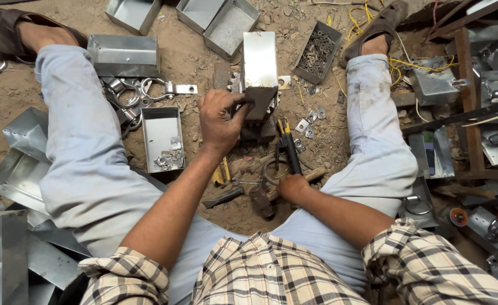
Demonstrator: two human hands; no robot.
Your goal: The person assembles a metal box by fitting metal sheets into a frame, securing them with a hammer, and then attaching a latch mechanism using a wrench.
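From the head camera, the person sat on the dirt floor (203, 62) with legs spread, and the work lay between the knees. The left hand (219, 120) was closed on the near end of a shiny metal box (259, 62) that stood tilted on a dark block, steadying it at the centre of the view. The right hand (292, 186), at about 5 o'clock from the box, was wrapped around the wooden handle of a hammer (266, 197) whose head rested on the ground; the two hands were apart. A pair of black-handled pliers (288, 148) lay between them.

At 9 o'clock a shallow tray (162, 135) held a few small metal fittings, with ring clasps (130, 93) just beyond it. At 1 o'clock an open tin of small hardware (315, 52) sat by the right leg. Several finished-looking boxes (226, 25) waited at 12 o'clock.

Judging by this, the box in hand was formed but probably unfitted; whether a clasp was on it could not be told, since the hand hid that end. The hammer was gripped, not raised.
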